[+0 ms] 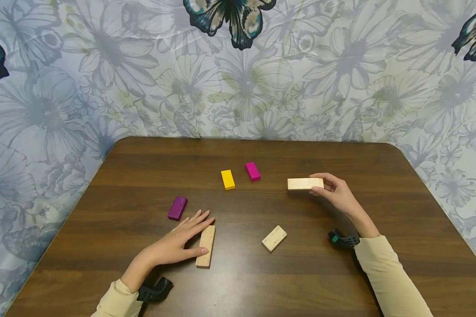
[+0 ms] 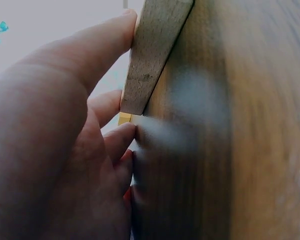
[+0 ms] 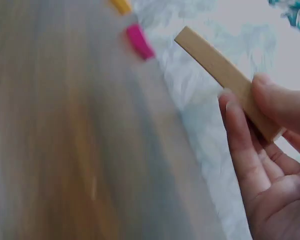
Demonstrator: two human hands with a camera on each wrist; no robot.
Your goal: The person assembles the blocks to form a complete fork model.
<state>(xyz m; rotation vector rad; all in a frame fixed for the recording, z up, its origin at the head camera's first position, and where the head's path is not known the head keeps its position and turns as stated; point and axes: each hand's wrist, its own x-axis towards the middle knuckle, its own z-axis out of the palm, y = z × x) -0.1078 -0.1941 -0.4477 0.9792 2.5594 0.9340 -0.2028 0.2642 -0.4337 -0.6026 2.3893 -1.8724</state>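
Note:
In the head view my right hand (image 1: 335, 193) pinches one end of a long pale wooden block (image 1: 299, 184) between thumb and fingers; the right wrist view shows this block (image 3: 215, 65) held off the table. My left hand (image 1: 178, 242) lies over another long pale block (image 1: 207, 253) on the table, thumb on its lower part and the other fingers stretched past its top end. Seen from the left wrist, the thumb and a finger touch that block (image 2: 150, 60) while the remaining fingers extend beyond it.
A shorter pale block (image 1: 274, 238) lies between the hands. A purple block (image 1: 177, 208) is just beyond my left hand. Farther back are a yellow block (image 1: 228, 180) and a magenta block (image 1: 253, 171). Behind the brown table (image 1: 162, 163) stands a flower-patterned wall (image 1: 246, 88).

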